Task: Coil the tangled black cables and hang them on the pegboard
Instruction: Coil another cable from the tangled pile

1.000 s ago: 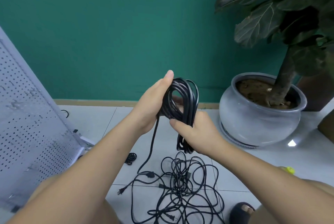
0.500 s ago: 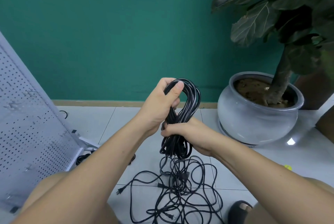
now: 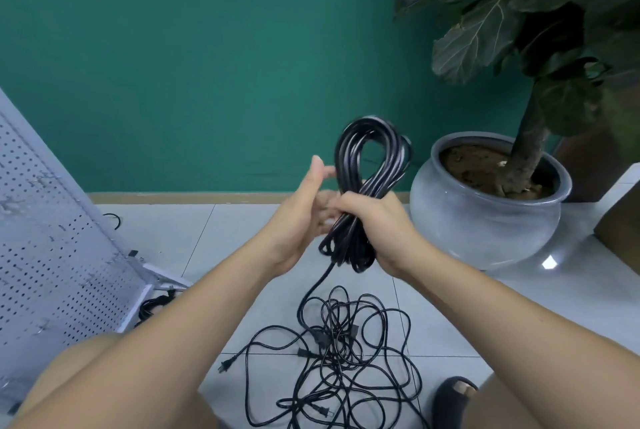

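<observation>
Coil (image 3: 372,155): black cable, several turns, held upright in mid-air above the floor (image 3: 242,238), in front of the green wall (image 3: 207,65). The top loop stands clear above both hands. The lower end of the bundle pokes out under the right hand.

Right hand (image 3: 379,227): fingers wrapped round the coil's waist, clamped on it, squeezing the turns together.

Left hand (image 3: 299,217): just left of the coil, palm facing it, fingers straight, thumb up, holding nothing. Its fingertips are blurred behind the strands, so I can't tell whether they touch.

Tail (image 3: 313,290): a single strand drops from the bottom of the coil to the floor and runs into the tangle.

Tangle (image 3: 346,359): loose black loops on the tiles directly below the hands, between the person's knees. One plug (image 3: 225,366) sticks out at its left edge.

Pegboard (image 3: 52,255): white, leaning at far left, well apart from the coil. A small black cable (image 3: 156,304) lies by its foot.

Pot (image 3: 485,220): grey and round, with a plant (image 3: 519,30) in it, on the floor right of the coil and near the right hand.

Sandal (image 3: 453,394): bottom right, just beside the tangle.
</observation>
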Action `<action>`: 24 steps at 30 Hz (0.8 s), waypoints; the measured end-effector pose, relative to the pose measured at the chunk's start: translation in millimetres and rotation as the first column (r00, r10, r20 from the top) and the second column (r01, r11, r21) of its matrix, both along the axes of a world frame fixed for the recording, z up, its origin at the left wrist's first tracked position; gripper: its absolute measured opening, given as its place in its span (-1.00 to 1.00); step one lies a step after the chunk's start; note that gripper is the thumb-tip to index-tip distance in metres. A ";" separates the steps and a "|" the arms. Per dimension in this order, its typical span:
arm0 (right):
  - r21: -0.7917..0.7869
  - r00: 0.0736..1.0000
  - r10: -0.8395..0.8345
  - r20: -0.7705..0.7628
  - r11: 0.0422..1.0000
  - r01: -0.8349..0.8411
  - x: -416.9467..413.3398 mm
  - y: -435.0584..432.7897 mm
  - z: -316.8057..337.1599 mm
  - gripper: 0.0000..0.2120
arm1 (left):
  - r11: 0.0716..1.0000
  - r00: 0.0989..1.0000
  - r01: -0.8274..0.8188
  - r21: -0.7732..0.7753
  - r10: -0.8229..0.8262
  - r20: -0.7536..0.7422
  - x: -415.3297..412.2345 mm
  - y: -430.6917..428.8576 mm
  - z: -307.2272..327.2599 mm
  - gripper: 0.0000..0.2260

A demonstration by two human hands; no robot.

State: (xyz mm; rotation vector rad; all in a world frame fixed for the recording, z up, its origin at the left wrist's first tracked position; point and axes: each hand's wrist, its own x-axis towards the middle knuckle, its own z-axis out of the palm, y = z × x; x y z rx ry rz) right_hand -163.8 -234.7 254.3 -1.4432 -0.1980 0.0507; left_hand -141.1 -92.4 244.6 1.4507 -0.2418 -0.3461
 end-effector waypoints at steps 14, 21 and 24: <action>0.295 0.928 -0.284 -0.242 0.889 0.349 23.3 -40.9 14.4 -0.71 | 0.801 0.930 -0.173 0.573 -0.059 0.364 -37.0 -15.7 -77.0 -0.79; 0.147 0.879 -0.389 -0.275 0.886 0.439 24.3 -30.8 5.1 -0.74 | 0.489 0.895 -0.094 0.868 -0.340 0.288 -57.0 -33.9 -72.2 -0.78; -0.078 0.881 -0.443 -0.162 0.896 0.437 31.7 -41.6 4.0 -0.68 | 0.418 0.856 -0.105 0.902 -0.423 0.296 -66.4 -28.6 -55.6 -0.71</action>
